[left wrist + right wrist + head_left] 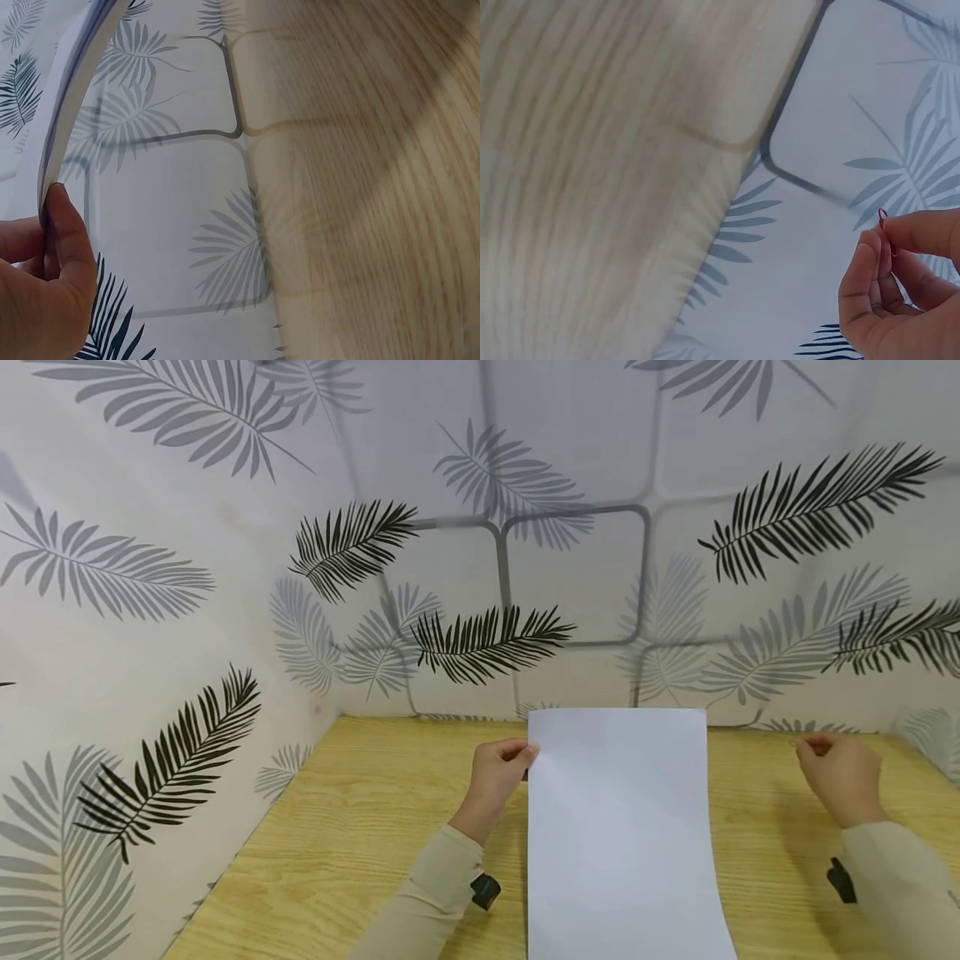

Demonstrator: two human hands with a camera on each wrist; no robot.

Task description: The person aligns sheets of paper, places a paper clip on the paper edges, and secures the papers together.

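My left hand (495,781) grips the left edge of a sheaf of white paper (618,827), near its top corner. In the left wrist view the thumb and curled fingers pinch the sheets (64,105), which look several layers thick and bend slightly. The paper stands raised above the table, and its lower end runs out of the head view. To the right of the paper and apart from it, my right hand (842,779) is held up. Between its thumb and fingertips it pinches a small red paper clip (883,216), mostly covered by the fingers.
A wood-grain table (360,827) lies below both hands. Behind it and at the left hangs a pale wall covering (570,577) with grey and black leaf prints. Each wrist carries a small dark device (485,891) near the sleeve.
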